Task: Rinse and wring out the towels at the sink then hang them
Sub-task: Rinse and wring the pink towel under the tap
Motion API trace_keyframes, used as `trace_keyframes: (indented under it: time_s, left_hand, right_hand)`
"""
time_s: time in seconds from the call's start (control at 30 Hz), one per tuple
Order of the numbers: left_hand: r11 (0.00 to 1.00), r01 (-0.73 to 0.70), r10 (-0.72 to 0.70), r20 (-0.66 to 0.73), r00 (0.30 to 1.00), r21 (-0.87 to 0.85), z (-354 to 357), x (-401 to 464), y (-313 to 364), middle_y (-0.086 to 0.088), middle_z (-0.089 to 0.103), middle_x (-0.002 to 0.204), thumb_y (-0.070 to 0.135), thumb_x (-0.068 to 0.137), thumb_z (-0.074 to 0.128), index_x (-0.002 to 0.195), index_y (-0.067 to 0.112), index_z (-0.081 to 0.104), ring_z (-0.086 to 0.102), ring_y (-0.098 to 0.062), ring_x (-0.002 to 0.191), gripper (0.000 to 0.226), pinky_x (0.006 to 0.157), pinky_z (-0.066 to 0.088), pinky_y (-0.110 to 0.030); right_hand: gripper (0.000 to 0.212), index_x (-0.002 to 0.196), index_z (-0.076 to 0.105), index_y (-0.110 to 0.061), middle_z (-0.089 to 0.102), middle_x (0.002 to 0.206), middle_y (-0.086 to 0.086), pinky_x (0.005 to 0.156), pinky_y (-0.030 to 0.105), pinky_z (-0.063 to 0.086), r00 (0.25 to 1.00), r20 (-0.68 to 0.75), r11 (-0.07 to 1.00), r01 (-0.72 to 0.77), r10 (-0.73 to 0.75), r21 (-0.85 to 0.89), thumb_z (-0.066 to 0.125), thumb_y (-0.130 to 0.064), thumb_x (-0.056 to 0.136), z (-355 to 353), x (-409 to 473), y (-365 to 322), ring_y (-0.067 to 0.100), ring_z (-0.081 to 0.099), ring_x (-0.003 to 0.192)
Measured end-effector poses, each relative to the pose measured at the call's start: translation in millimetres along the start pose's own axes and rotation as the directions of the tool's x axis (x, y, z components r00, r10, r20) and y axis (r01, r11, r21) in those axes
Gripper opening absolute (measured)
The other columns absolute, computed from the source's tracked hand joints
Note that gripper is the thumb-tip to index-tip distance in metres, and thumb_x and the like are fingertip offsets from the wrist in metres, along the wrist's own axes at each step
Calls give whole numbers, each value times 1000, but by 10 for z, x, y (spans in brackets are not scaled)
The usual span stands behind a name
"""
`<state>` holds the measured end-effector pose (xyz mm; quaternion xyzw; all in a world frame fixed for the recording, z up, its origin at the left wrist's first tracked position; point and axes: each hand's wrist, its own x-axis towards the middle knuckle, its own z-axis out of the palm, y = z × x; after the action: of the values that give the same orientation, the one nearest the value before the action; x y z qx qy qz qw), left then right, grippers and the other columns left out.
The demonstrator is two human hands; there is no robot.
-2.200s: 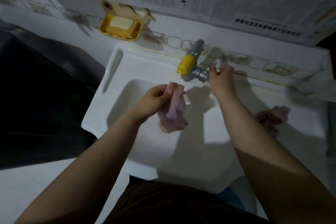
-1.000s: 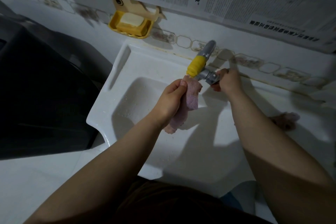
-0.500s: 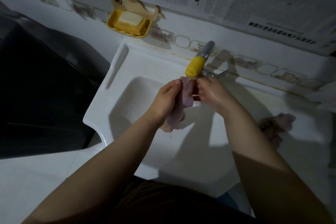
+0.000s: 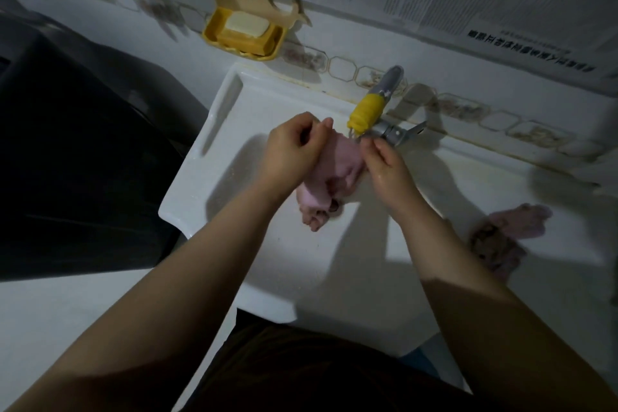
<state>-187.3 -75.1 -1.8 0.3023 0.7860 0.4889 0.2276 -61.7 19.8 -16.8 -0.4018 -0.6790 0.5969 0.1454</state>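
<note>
A pale pink towel (image 4: 337, 170) hangs over a white sink (image 4: 214, 117) — a second pink towel (image 4: 511, 227) lies on its right side. The tap (image 4: 384, 117) is grey metal with a yellow spout. A yellow soap dish (image 4: 214, 33) holds a cream bar (image 4: 245, 23) — the wall tiles (image 4: 341, 67) carry brown octagon outlines.

The yellow-tipped tap (image 4: 366, 110) overhangs the sink (image 4: 214, 150) just above the hands; the basin's left half lies open.

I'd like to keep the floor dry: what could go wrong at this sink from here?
The pink towel, held by the left hand and right hand under the yellow tap spout, may splash over the sink rim when wrung. The second towel lies near the right forearm and might get knocked off.
</note>
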Motion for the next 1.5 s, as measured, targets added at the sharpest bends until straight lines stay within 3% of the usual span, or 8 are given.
trace_keyframes:
  time_s: [0.17, 0.47, 0.6, 0.73, 0.83, 1.0, 1.27, 1.5]
  left_hand:
    - [931, 241, -256, -20, 966, -275, 70, 168, 114, -8, 57, 63, 27, 95, 56, 70, 3, 56, 50, -10, 55, 35, 55, 43, -23]
    - [696, 569, -543, 198, 816, -438, 648, -167, 252, -22, 65, 102, 26, 98, 47, 109, -6, 60, 67, -28, 85, 36, 43, 43, -10]
    - [851, 519, -505, 148, 851, -81, 545, -26, 162, -16, 59, 125, 18, 102, 35, 125, 2, 51, 57, -28, 116, 32, 90, 45, -27]
    - [694, 632, -607, 193, 771, -346, 581, -41, 241, -17, 67, 86, 28, 100, 44, 87, 3, 63, 68, -24, 76, 34, 57, 51, -28]
    - [765, 595, -565, 186, 804, -248, 475, 37, 226, -13, 68, 106, 26, 100, 44, 111, 1, 60, 65, -25, 104, 31, 73, 50, -28]
    - [699, 630, -552, 306, 776, -338, 484, -55, 279, 2, 54, 38, 25, 103, 38, 73, 7, 54, 53, -5, 34, 39, 31, 36, -13]
    - [752, 582, -397, 493, 774, -308, 335, -59, 104, -15, 70, 91, 47, 95, 49, 92, 8, 67, 66, -27, 90, 43, 87, 53, -39]
    - [877, 422, -285, 462, 840, -227, -88, 109, -143, -5, 59, 86, 20, 96, 56, 86, 18, 57, 53, -14, 82, 10, 72, 48, -32]
  right_hand:
    - [39, 83, 67, -9, 72, 78, 1, 80, 36, 53, 957, 183, 970, -238, 226, 50, 53, -44, 93, 53, -1, 108, 12, 67, 78]
    - [40, 53, 47, -15, 62, 72, 22, 73, 40, 47, 923, -356, 987, -161, 146, -12, 49, -13, 93, 287, 239, -166, 24, 55, 71]
    - [41, 55, 51, -22, 67, 71, 12, 68, 36, 49, 952, -302, 989, -90, 50, -121, 49, -39, 91, 429, 112, -126, 30, 64, 74]
    - [38, 51, 46, -19, 58, 62, 9, 74, 50, 50, 938, -335, 981, -144, 93, -130, 51, -27, 88, 269, 217, -174, 26, 56, 68]
    - [42, 59, 51, -15, 64, 71, 14, 69, 42, 48, 968, -247, 969, -24, -38, -245, 46, -36, 95, 385, 77, -213, 31, 61, 72]
    - [30, 71, 60, -12, 66, 80, 22, 67, 41, 45, 946, -317, 947, -35, -72, -321, 49, -31, 92, 240, 193, -175, 37, 63, 79]
    - [31, 76, 62, -9, 66, 80, 15, 66, 26, 42, 973, -209, 958, -148, 97, -245, 48, -28, 97, -14, 274, -148, 24, 60, 72]
    - [29, 73, 61, -12, 59, 62, -4, 60, 26, 40, 905, 318, 926, -169, 281, -337, 65, -38, 87, -236, 143, -19, 10, 53, 62]
